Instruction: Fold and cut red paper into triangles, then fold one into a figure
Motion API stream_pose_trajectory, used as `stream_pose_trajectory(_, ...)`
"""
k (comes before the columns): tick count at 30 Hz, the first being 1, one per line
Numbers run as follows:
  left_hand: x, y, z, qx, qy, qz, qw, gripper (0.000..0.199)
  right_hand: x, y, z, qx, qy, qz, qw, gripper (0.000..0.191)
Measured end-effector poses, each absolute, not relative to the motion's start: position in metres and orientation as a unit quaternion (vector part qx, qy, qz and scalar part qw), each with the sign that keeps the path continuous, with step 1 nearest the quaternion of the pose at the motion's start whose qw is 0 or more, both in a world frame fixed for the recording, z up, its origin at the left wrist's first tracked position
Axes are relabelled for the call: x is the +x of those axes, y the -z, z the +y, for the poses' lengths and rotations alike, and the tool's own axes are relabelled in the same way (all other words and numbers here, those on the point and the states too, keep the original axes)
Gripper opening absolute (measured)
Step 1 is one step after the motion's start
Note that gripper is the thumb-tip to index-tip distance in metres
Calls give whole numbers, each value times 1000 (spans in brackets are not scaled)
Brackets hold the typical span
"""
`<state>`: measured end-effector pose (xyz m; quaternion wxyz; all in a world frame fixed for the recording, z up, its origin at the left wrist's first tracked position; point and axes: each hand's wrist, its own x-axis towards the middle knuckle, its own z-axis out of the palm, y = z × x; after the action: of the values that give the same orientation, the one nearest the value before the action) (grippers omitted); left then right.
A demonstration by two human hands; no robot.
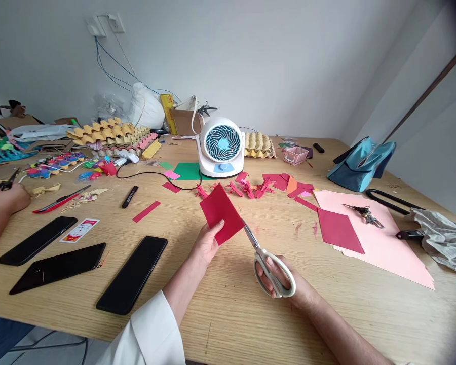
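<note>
White-handled scissors (261, 252) fill my right hand (275, 269), fingers through the loops, blades at the right edge of the red paper (221, 210) that my left hand (207, 243) grips above the tabletop (228, 324). Beyond it are red cut-outs (248, 189), then a white fan (222, 144).

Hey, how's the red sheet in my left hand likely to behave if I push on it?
The red sheet looks fairly stiff, since it juts flat from your left hand. It's probably light, being thin. Its top corner may bend, sticking out beyond that hand.
</note>
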<state>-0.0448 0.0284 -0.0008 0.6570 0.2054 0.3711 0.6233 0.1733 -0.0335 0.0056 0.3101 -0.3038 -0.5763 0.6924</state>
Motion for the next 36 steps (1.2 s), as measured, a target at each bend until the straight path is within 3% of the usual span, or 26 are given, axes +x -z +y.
stream_pose_trajectory(36, -30, 2, 16, 259, -599, 361, 666, 42, 168, 0, -33, -309, -684, -563, 347, 48)
